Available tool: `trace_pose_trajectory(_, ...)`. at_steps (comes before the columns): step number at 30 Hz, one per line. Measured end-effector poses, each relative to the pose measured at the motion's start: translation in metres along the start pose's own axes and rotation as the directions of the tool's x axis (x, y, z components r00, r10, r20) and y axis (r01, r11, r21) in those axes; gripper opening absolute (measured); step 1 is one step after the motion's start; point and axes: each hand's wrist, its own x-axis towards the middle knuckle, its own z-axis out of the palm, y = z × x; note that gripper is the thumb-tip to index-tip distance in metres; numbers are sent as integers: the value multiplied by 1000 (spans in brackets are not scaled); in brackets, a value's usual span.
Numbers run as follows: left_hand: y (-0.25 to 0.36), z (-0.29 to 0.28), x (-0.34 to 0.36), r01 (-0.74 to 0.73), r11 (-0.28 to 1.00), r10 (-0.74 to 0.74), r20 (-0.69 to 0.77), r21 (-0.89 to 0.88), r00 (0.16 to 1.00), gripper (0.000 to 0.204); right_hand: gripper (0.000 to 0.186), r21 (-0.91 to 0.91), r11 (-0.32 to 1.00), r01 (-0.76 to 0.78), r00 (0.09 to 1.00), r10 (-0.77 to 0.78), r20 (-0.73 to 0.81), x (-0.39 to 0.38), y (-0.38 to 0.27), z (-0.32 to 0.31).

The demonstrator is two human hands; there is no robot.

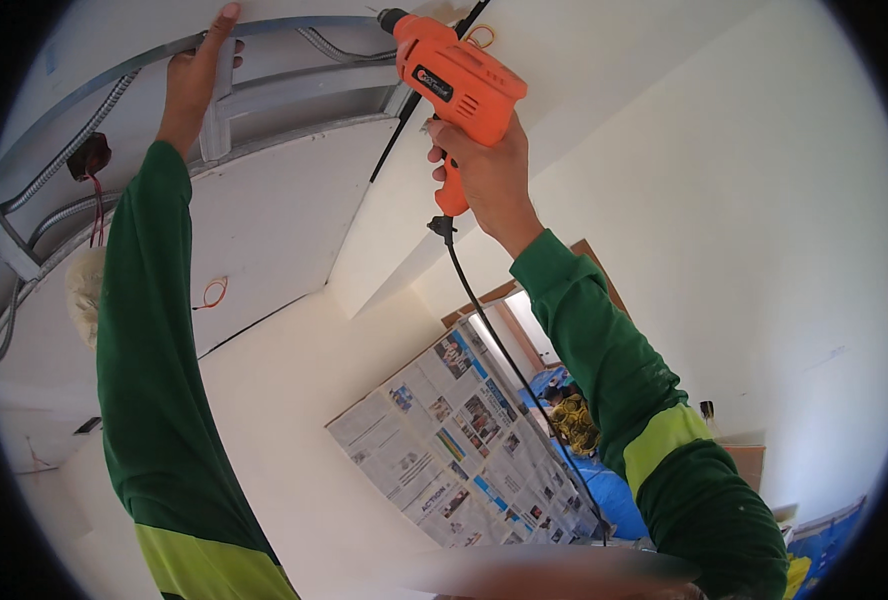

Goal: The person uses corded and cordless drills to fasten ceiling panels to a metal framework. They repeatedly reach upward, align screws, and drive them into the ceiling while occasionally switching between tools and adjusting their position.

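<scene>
Overhead, my left hand (196, 80) reaches up in a green sleeve and grips the edge of a curved metal strip (134, 62) on the ceiling frame, thumb raised against the white surface. My right hand (489, 170) is wrapped round the handle of an orange corded drill (469, 80), raised with its bit (374, 12) pointing up-left near the strip, some distance right of my left hand. Flexible metal conduits (104, 115) and red wires from a dark junction box (90, 155) run inside the ceiling opening. The drill's black cord (479, 310) hangs downward.
A white ceiling panel (284, 200) with orange wire loops adjoins the opening. Below, a newspaper-covered panel (454, 430) stands by a wood-framed opening. Blue sheeting (621, 500) and yellow coiled material (574, 420) lie near it. A white wall (764, 250) fills the right side.
</scene>
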Motion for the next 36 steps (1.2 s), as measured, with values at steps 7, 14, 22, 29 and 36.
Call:
trace_pose_trajectory(7, -2, 2, 0, -39, 999, 38, -42, -13, 998, 97, 43, -24, 1000, -7, 1000, 8, 31, 3, 7, -2)
trace_pose_trajectory(14, 0, 0, -2, -20, 1000, 20, -21, 0, 1000, 100, 43, -12, 1000, -1, 999, 1, 39, 5, 7, -4)
trace_pose_trajectory(22, 4, 4, -4, -84, 995, 81, -49, -48, 995, 93, 40, 8, 999, -34, 999, 34, 31, 6, 10, -5)
trace_pose_trajectory(29, 10, 2, -6, 18, 999, -17, -30, 29, 999, 100, 47, 35, 998, -61, 998, 60, 38, 4, 11, -6)
trace_pose_trajectory(36, 7, 1, -3, 20, 999, -18, -43, 47, 999, 98, 59, 59, 996, -66, 997, 63, 54, 4, 12, -7)
